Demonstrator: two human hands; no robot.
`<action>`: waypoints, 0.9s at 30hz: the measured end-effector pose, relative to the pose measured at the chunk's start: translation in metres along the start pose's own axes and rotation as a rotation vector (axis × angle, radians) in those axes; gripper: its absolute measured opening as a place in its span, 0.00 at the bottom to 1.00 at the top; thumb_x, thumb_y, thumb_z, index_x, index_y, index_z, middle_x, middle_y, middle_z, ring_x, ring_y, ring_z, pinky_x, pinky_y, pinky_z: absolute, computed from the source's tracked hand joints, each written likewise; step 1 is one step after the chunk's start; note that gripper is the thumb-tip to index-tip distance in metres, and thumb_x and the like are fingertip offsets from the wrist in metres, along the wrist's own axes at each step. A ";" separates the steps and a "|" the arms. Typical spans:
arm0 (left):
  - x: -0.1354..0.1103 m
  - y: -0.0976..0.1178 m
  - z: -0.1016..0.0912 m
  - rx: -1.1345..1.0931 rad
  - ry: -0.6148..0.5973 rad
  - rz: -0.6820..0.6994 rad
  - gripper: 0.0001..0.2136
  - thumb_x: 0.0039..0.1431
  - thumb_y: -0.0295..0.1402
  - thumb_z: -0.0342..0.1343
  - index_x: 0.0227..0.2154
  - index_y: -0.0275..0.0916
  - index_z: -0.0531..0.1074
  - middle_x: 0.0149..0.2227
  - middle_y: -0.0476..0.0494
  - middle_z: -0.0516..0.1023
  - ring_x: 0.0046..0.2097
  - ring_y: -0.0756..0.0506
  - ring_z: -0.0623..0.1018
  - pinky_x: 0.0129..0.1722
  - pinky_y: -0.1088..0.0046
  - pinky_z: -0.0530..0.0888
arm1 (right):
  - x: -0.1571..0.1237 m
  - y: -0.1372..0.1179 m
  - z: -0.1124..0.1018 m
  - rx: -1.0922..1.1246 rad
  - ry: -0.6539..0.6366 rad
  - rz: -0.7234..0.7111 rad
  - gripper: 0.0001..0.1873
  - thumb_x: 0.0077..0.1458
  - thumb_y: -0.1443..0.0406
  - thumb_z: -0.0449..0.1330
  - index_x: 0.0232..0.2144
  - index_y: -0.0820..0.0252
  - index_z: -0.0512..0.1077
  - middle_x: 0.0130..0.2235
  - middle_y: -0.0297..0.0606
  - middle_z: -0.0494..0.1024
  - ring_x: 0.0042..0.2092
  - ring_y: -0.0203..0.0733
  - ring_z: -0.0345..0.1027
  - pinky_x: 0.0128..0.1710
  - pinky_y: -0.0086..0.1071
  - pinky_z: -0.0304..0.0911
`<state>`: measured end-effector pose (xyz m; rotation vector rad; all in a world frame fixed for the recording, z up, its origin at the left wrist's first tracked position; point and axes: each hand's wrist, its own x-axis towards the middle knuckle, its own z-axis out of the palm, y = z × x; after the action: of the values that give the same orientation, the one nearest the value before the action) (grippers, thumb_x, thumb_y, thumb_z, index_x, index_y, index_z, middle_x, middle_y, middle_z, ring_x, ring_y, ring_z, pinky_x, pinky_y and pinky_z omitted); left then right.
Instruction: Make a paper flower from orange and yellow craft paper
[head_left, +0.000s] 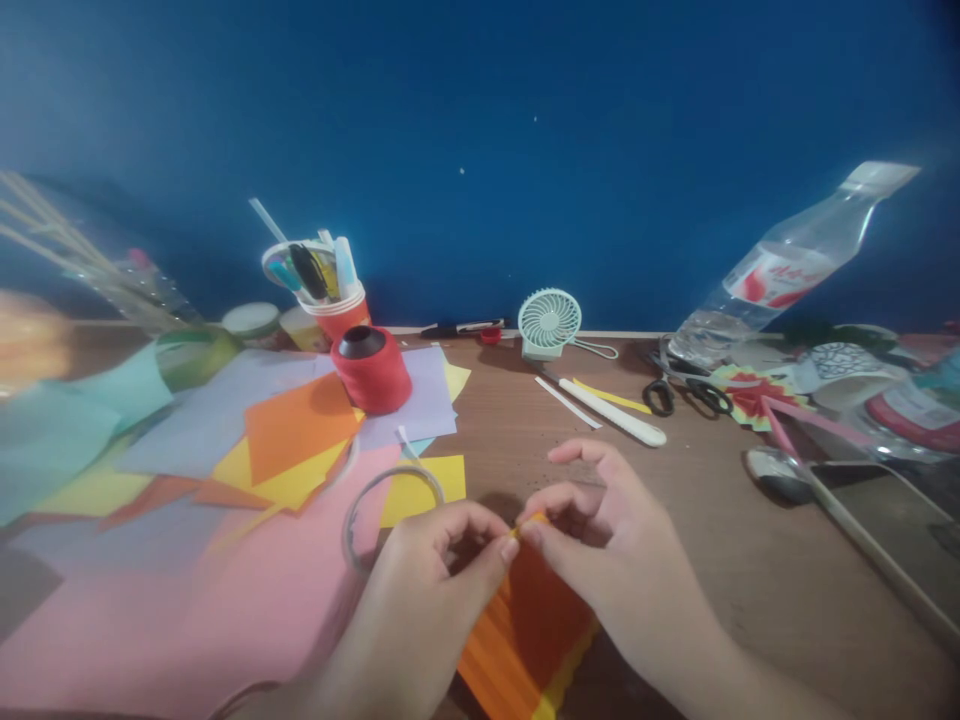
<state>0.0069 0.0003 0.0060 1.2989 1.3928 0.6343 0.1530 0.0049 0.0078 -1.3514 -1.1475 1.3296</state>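
Both hands meet over a sheet of orange paper [517,625] with fold lines and a yellow edge. My left hand [442,585] pinches its far edge between thumb and forefinger. Close beside it, my right hand [607,540] grips the same edge with thumb and forefinger, its other fingers raised and curled. A little yellow shows between the fingertips. The near end of the paper hangs down between my wrists. Left of the hands lie a yellow sheet [439,480] and a grey ring [351,520], possibly a roll of tape.
Coloured paper sheets [187,600] cover the left side. Behind them stand a red thread spool [375,375] and a cup of pens [341,312]. A small fan [550,320], a white-handled cutter [615,412], scissors [686,388], a tilted bottle [780,270] and a phone [885,520] lie farther right.
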 end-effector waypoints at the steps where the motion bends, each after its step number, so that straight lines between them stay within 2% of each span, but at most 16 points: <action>1: 0.000 0.000 0.000 0.007 0.007 -0.004 0.07 0.52 0.35 0.51 0.23 0.41 0.70 0.23 0.52 0.70 0.28 0.50 0.68 0.27 0.77 0.63 | 0.001 0.001 -0.001 0.009 0.003 0.004 0.21 0.44 0.71 0.58 0.39 0.53 0.54 0.24 0.26 0.75 0.26 0.34 0.67 0.27 0.27 0.61; 7: 0.002 -0.001 0.001 -0.039 0.039 -0.069 0.08 0.50 0.37 0.53 0.20 0.39 0.69 0.19 0.54 0.64 0.25 0.51 0.63 0.24 0.77 0.59 | 0.003 0.006 -0.007 -0.023 0.010 -0.007 0.16 0.48 0.67 0.57 0.40 0.54 0.56 0.25 0.30 0.76 0.29 0.37 0.68 0.31 0.31 0.62; 12: 0.005 -0.005 0.002 -0.091 0.048 -0.102 0.08 0.50 0.36 0.53 0.21 0.38 0.68 0.20 0.54 0.62 0.25 0.52 0.61 0.24 0.77 0.57 | 0.007 0.011 -0.011 0.119 -0.018 -0.070 0.14 0.54 0.63 0.52 0.44 0.53 0.58 0.31 0.33 0.74 0.33 0.37 0.68 0.35 0.32 0.62; 14: 0.004 -0.006 0.002 -0.091 0.053 -0.105 0.08 0.50 0.37 0.53 0.21 0.38 0.67 0.20 0.54 0.62 0.25 0.52 0.61 0.24 0.77 0.57 | 0.010 0.011 -0.012 0.060 -0.104 -0.059 0.12 0.50 0.64 0.56 0.39 0.54 0.63 0.28 0.31 0.72 0.30 0.35 0.65 0.30 0.29 0.59; 17: 0.003 -0.006 0.002 -0.069 0.033 -0.089 0.09 0.50 0.38 0.52 0.22 0.39 0.68 0.20 0.54 0.63 0.25 0.52 0.61 0.24 0.77 0.57 | 0.014 0.009 -0.013 -0.100 -0.222 -0.020 0.02 0.44 0.66 0.60 0.24 0.58 0.69 0.22 0.29 0.67 0.25 0.32 0.58 0.24 0.27 0.53; 19: 0.002 -0.004 0.002 -0.060 0.008 -0.071 0.10 0.51 0.39 0.52 0.22 0.38 0.69 0.21 0.53 0.64 0.25 0.51 0.62 0.24 0.76 0.58 | 0.017 0.007 -0.015 -0.125 -0.194 -0.011 0.05 0.43 0.66 0.59 0.19 0.60 0.68 0.20 0.28 0.66 0.24 0.32 0.57 0.24 0.27 0.52; 22: 0.001 -0.002 0.000 -0.043 0.021 -0.043 0.12 0.51 0.40 0.51 0.21 0.38 0.69 0.21 0.53 0.64 0.25 0.51 0.63 0.25 0.76 0.60 | 0.022 0.008 -0.020 -0.038 -0.110 0.005 0.06 0.43 0.66 0.59 0.18 0.60 0.69 0.20 0.28 0.66 0.24 0.32 0.57 0.25 0.27 0.51; 25: 0.002 -0.003 -0.001 -0.029 0.063 -0.028 0.12 0.51 0.41 0.51 0.21 0.37 0.69 0.21 0.52 0.66 0.25 0.51 0.66 0.26 0.76 0.62 | 0.027 0.010 -0.026 0.055 -0.095 0.024 0.06 0.42 0.67 0.60 0.17 0.61 0.69 0.19 0.28 0.66 0.23 0.32 0.57 0.25 0.27 0.51; 27: 0.002 -0.005 0.000 -0.093 0.049 -0.041 0.12 0.51 0.41 0.52 0.21 0.37 0.69 0.21 0.51 0.68 0.25 0.51 0.68 0.25 0.76 0.65 | 0.031 0.012 -0.030 0.128 -0.065 0.049 0.06 0.41 0.67 0.60 0.16 0.61 0.69 0.17 0.27 0.66 0.22 0.31 0.56 0.24 0.26 0.50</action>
<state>0.0052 0.0013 0.0005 1.1857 1.4101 0.6991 0.1829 0.0335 -0.0087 -1.2583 -1.0592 1.4668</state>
